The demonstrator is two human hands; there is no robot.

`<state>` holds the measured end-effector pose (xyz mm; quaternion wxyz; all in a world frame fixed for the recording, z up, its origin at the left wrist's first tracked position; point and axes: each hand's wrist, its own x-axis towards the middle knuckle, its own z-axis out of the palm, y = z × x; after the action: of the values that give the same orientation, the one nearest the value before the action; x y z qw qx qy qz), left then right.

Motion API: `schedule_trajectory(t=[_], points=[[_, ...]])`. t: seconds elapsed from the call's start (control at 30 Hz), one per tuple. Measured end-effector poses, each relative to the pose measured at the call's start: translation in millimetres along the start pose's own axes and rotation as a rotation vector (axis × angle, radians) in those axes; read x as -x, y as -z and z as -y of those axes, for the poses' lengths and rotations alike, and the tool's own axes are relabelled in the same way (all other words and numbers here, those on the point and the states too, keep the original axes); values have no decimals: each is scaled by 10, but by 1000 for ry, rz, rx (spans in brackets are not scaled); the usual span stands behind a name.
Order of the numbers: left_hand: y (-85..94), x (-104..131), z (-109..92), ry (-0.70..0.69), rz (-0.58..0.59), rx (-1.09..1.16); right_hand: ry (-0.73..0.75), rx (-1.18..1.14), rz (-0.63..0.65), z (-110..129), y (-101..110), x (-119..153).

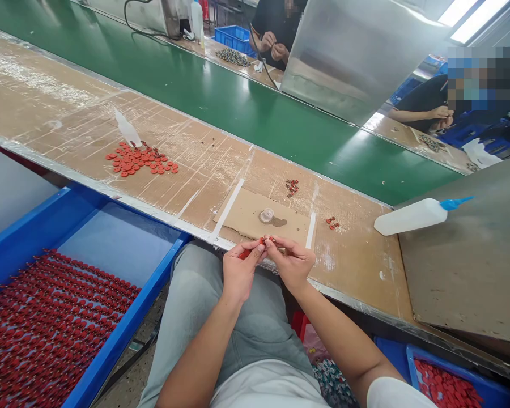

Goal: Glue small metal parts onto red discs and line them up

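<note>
Small red parts (262, 241) are pinched between the fingertips of both hands at the table's front edge. My left hand (241, 269) is closed, with a red piece also showing under its fingers. My right hand (292, 262) is closed on the same small work, its thumb close to the left thumb. Just beyond the hands, a small clear cup (266, 215) stands on a cardboard sheet (249, 211) beside a wet patch. A few red pieces with dark parts (292, 187) lie behind it, and a couple more (332, 223) to the right.
Red discs (130, 161) lie at the left by a white nozzle bottle (127, 129). Another bottle (412, 217) lies at right. A blue crate (153, 249) holds rows of red parts. Beyond the green belt (238, 102), people work; a metal panel (471, 238) borders the right.
</note>
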<state>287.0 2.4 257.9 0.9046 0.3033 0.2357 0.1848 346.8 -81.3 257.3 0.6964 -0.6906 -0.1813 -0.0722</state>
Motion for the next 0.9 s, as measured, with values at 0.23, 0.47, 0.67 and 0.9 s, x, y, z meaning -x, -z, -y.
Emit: schedule_trajectory(t=[0.23,0.47,0.67,0.9], points=[[-14,12,4,-31,-13,-10,24,-34,-6,-44,-12,-21],[-38,29,9,-71,5,-52,-17,-46,-28,-21,-14,-8],[-72,60,14,-79,-39,-17,-116,-79,-41,-11,-24,13],[-75,60,3,-84,-37,-1,-179,-94,-20,45,-18,0]])
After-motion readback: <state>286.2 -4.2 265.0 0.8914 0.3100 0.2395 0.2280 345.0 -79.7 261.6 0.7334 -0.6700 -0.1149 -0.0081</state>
